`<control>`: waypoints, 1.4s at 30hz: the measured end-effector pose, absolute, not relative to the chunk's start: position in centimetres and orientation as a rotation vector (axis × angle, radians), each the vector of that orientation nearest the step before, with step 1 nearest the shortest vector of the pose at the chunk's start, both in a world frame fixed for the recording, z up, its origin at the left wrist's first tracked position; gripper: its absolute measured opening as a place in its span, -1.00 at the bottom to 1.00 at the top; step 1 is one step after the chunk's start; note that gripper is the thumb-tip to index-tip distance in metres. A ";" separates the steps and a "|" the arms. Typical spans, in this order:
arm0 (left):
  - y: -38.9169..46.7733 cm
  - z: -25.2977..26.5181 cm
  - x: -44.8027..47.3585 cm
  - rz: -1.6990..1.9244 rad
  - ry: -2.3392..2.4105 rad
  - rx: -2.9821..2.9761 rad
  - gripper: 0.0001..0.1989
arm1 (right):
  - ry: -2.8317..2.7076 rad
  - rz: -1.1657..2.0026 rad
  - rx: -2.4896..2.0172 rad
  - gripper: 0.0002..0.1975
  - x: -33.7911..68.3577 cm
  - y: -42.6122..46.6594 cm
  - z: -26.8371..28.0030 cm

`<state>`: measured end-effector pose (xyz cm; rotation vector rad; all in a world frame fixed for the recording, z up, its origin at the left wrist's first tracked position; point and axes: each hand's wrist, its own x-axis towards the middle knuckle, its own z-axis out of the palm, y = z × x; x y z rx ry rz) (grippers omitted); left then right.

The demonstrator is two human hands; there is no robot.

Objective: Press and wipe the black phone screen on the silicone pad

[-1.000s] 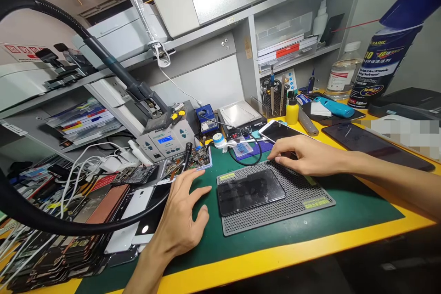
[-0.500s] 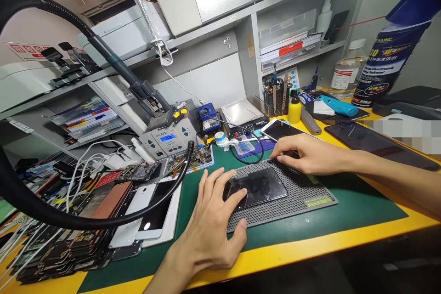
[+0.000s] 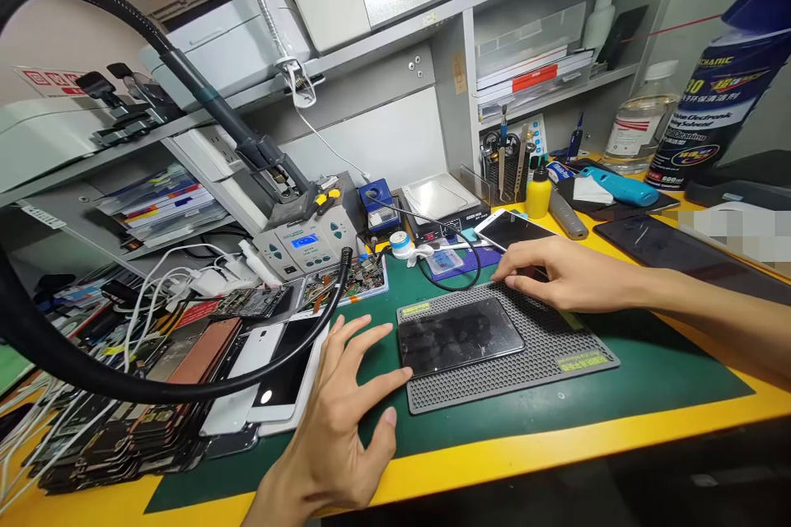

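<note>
A black smartphone lies screen up on a grey perforated mat, its glass smudged. My left hand is beside the phone's left end with fingers spread. Its index fingertip is at the near left corner of the phone; whether it touches is unclear. My right hand hovers or rests by the mat's far edge, fingers loosely bent and the thumb a little apart. Nothing is visible in it. Behind that hand lies a white-framed phone, partly covered.
A black flexible hose arcs over the left side. Stacked phone parts and a white phone lie there. A soldering station, hot plate, yellow bottle and blue spray can stand behind. A large tablet-like panel lies right.
My left hand has slid left off the phone's screen, uncovering its left end. My right hand has stayed by the mat's far edge. The camera view has shifted slightly.
</note>
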<state>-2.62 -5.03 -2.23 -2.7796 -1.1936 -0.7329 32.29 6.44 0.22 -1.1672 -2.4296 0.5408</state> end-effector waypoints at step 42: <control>-5.0 -1.8 2.5 -0.757 -1.054 -2.755 -0.50 | -2.450 0.461 -1.083 -0.73 32.2 6.3 0.3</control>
